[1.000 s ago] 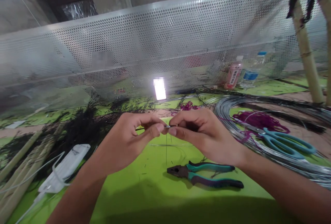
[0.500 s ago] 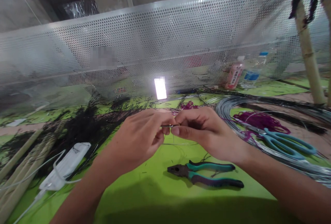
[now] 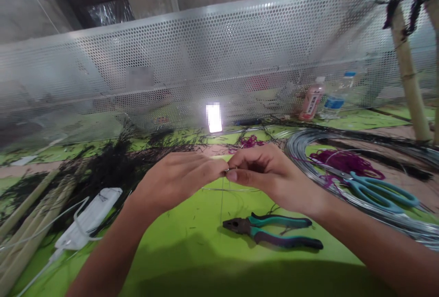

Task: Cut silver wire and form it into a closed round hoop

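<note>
In front of me both hands meet over the green tabletop (image 3: 178, 260). My right hand (image 3: 270, 176) pinches a short piece of thin wire (image 3: 226, 169) between thumb and forefinger. My left hand (image 3: 181, 179), back turned up and fingers together, closes on the left end of that wire; its fingertips are largely hidden. A fine strand (image 3: 222, 205) hangs from the pinch point, and another thin wire (image 3: 209, 189) runs behind the hands. Pliers (image 3: 270, 230) with teal and black handles lie slightly open on the table below my right hand.
On the right lie a wire coil (image 3: 297, 144), purple yarn (image 3: 346, 162) and blue-handled scissors (image 3: 384, 189). To the left are a white power strip (image 3: 92, 217), bamboo sticks (image 3: 37, 224) and black fibres (image 3: 113, 164). A lit phone (image 3: 214, 119) and two bottles (image 3: 312, 100) stand by the perforated metal panel (image 3: 206, 50).
My left hand has turned over so its fingers lie flatter and straighter at the wire. The right hand keeps nearly the same pinch. A strand hanging below the pinch now shows.
</note>
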A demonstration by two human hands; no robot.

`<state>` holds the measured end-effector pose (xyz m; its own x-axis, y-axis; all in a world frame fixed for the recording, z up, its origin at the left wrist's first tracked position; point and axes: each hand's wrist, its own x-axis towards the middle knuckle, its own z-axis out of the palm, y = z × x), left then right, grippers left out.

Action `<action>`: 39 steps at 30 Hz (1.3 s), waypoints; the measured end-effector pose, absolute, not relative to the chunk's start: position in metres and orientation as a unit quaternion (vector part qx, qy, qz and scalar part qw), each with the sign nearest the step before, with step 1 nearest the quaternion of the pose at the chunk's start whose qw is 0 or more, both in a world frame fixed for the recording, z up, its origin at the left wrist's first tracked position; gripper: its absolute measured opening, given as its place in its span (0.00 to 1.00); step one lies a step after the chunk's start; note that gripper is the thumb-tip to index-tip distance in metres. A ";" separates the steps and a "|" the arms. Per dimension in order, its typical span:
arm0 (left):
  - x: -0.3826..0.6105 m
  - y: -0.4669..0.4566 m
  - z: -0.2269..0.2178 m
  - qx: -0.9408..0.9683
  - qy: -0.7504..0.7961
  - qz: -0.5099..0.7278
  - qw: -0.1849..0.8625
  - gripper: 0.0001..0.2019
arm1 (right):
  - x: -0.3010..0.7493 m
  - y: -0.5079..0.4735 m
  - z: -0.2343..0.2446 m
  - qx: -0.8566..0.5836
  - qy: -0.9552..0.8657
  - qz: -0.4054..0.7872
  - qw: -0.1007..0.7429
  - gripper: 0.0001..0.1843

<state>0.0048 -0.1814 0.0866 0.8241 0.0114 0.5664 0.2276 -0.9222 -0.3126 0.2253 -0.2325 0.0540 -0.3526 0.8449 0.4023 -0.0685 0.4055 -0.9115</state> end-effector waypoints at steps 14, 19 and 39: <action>0.011 -0.181 0.084 -0.927 -0.150 -0.335 0.077 0.05 | 0.224 -0.235 0.059 -0.328 -0.715 0.369 0.496 0.09; 0.015 -0.197 0.100 -0.873 -0.271 -0.276 -0.296 0.08 | 0.219 -0.238 0.054 -0.335 -0.752 0.284 0.491 0.08; 0.017 -0.191 0.086 -0.908 -0.086 -0.393 0.116 0.15 | 0.226 -0.237 0.053 -0.309 -0.707 0.352 0.530 0.04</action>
